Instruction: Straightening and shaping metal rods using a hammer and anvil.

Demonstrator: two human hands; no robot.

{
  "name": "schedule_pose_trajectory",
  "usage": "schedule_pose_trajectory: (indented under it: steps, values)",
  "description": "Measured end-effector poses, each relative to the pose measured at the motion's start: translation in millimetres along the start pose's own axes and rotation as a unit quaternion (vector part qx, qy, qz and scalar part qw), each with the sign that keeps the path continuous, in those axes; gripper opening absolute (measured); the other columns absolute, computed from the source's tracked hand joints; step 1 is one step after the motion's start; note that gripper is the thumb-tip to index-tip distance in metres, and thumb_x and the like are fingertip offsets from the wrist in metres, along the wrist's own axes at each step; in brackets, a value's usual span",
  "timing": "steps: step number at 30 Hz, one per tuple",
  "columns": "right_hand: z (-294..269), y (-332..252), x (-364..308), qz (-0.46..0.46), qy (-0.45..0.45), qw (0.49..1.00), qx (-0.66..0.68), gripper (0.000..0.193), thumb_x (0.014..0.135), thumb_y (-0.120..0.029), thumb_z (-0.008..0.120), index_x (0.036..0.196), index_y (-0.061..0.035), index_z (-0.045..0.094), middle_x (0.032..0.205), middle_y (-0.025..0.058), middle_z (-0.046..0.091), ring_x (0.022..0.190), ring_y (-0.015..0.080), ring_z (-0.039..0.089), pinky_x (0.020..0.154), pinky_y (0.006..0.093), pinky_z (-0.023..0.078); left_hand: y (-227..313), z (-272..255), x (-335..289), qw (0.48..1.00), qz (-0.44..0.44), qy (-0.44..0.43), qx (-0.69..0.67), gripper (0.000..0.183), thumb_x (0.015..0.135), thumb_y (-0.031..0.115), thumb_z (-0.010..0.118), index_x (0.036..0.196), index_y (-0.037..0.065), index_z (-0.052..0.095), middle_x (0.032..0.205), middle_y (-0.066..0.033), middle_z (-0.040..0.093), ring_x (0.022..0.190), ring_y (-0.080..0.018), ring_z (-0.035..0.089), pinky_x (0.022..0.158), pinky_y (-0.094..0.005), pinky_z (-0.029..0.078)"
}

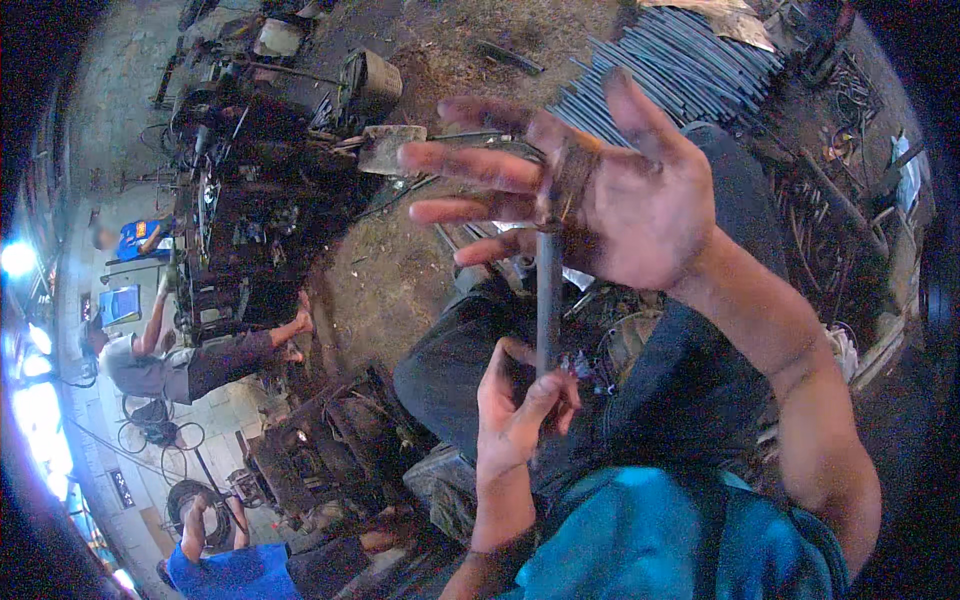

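My left hand (512,412) is closed around the lower part of a grey metal rod (548,305), which stands upright in front of my lap. My right hand (645,212) is raised above it, palm toward me, fingers stretched out to the left and thumb up. Dark smudges cover its skin. A worn brown band (572,182) runs across the palm at the base of the fingers. The rod's upper end meets the lower edge of this band; whether it touches the palm I cannot tell. Something small and shiny by my left fingers is too blurred to name.
A large pile of grey metal rods (670,75) lies on the ground at the far right. A bucket (370,85) and dark machinery (235,210) stand at the left. One person in grey trousers (235,362) and two in blue shirts (235,572) are on the left side.
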State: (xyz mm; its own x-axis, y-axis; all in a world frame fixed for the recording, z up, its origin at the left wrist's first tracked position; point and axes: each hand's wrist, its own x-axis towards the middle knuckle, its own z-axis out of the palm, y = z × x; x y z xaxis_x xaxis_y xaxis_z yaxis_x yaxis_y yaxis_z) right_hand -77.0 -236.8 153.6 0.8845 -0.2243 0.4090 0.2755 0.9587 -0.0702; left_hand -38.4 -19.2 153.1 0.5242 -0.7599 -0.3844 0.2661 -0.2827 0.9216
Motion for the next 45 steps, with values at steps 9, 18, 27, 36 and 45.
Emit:
schedule_pose_trajectory:
  steps: [9,18,27,36,45]
  values:
    - [-20,7,13,-0.016,0.024,0.999,-0.034,0.078,0.089,-0.062,0.031,0.142,-0.0049,0.026,0.144,0.0235,0.030,0.129,0.0392,0.036,0.099,0.0447,0.037,-4,-21,11,0.985,-0.049,0.020,-0.163,0.040,0.096,0.043,0.041,0.092,0.003,0.047,0.060,-0.0050,0.048,0.046,-0.0113,0.041,0.042,-0.0244,0.032]
    - [-113,-1,5,0.167,0.186,0.459,-0.852,0.044,0.088,-0.036,0.053,0.115,-0.0007,0.052,0.096,0.0224,0.064,0.092,0.0345,0.062,0.079,0.0434,0.049,-34,-136,114,0.860,-0.150,0.102,-0.477,0.021,0.093,0.026,0.044,0.084,0.007,0.048,0.061,-0.0005,0.039,0.051,-0.0113,0.037,0.045,-0.0253,0.032]
    - [-169,29,-3,0.407,0.085,0.274,-0.867,0.046,0.085,-0.039,0.055,0.110,-0.0003,0.056,0.093,0.0246,0.063,0.090,0.0404,0.061,0.080,0.0482,0.049,-149,-230,208,0.803,-0.273,0.107,-0.519,0.014,0.085,0.017,0.049,0.076,0.008,0.043,0.062,-0.0001,0.040,0.049,-0.0107,0.037,0.045,-0.0272,0.034]
    - [-208,90,-2,0.220,0.013,0.295,-0.930,0.060,0.079,-0.028,0.063,0.127,0.0017,0.042,0.120,0.0237,0.053,0.112,0.0387,0.050,0.093,0.0454,0.041,-65,-210,205,0.952,-0.121,0.129,-0.249,0.020,0.087,0.025,0.053,0.095,0.007,0.053,0.067,-0.0005,0.047,0.048,-0.0085,0.038,0.040,-0.0224,0.030]
    - [-215,139,14,0.182,-0.137,0.194,-0.954,0.042,0.064,-0.010,0.062,0.103,0.0031,0.060,0.114,0.0196,0.056,0.116,0.0359,0.046,0.099,0.0481,0.034,-65,-263,179,0.964,-0.070,0.184,-0.180,0.029,0.084,0.029,0.057,0.101,0.006,0.052,0.077,-0.0029,0.048,0.049,-0.0074,0.041,0.040,-0.0216,0.032]
